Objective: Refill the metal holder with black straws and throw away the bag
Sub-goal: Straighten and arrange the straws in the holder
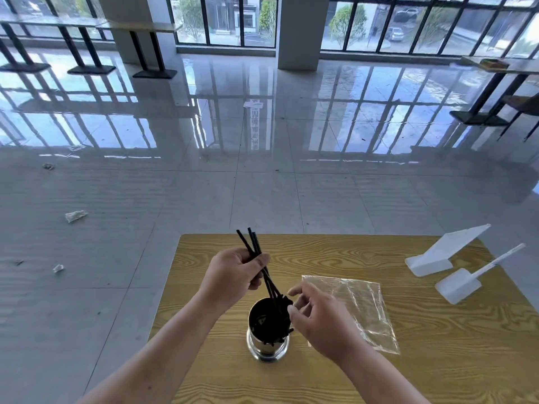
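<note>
Several black straws (256, 258) are pinched in the closed left hand (233, 275) and angled into the metal holder (267, 342) for loading, steadied by the empty, half-open right hand (318, 319), while the emptied bag (361, 307) is left flat at 3 o'clock on the worktop (437, 360).

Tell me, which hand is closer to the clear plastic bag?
Right. The right hand hovers at the plastic bag's near-left edge; the left hand is farther left, holding black straws.

Large hall. Floor (262, 185): pale glossy tiles mirroring the window grid (scraps of crumpled paper (75, 216) lie scattered at left). Windows (423, 21): dark-framed, full-width, daylit, trees and parked cars outside. Two white pillars (302, 30). Black-legged tables (140, 27) along the glass.
</note>
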A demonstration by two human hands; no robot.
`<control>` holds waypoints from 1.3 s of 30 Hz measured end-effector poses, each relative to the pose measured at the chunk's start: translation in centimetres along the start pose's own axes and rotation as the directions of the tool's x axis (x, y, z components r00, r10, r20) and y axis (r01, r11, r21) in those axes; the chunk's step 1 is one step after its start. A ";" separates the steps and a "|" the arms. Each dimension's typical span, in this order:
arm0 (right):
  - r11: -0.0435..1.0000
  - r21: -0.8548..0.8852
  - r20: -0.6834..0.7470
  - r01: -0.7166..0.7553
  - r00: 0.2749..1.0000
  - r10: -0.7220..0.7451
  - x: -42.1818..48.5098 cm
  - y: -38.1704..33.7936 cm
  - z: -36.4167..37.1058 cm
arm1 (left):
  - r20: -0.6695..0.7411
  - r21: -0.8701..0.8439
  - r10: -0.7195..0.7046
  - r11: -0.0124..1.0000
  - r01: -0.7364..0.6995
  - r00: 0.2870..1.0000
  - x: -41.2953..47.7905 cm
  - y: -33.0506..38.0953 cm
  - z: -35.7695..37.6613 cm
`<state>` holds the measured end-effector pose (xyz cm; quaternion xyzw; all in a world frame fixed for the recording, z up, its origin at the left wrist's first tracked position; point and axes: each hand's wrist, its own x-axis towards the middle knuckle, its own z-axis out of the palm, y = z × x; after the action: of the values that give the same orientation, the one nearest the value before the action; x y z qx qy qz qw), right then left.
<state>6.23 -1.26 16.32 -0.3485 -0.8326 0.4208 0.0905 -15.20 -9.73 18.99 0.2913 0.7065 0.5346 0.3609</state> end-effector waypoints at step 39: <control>0.952 -0.303 0.051 -0.039 0.997 0.057 5.1 0.4 1.7 | 0.149 0.715 -0.161 0.699 0.006 0.976 0.4 -6.9 3.3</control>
<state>1.91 1.19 14.24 -0.3660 -0.8807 0.3008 0.0011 -12.93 -9.39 11.74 0.4276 0.8302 0.1717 0.3137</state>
